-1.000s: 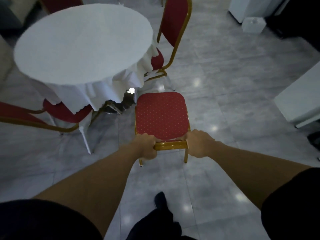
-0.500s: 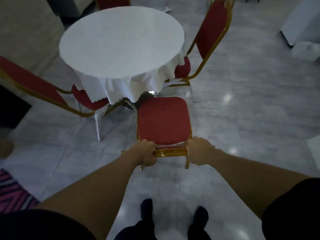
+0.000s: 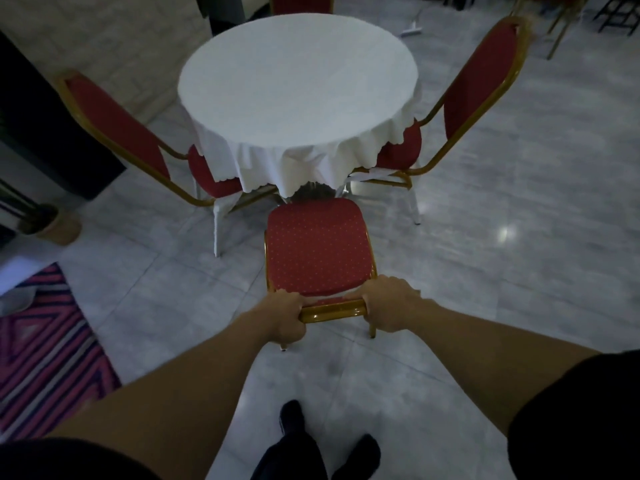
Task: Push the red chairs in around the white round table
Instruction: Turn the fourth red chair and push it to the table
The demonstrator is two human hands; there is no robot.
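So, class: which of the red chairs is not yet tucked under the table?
The near chair, gripped by the left hand and right hand: its whole seat shows, while the side chairs' seats sit partly under the tablecloth.

My head camera looks steeply down and forward over my outstretched hands (image 3: 336,313), close to them, with the floor (image 3: 502,271) beyond and around them.
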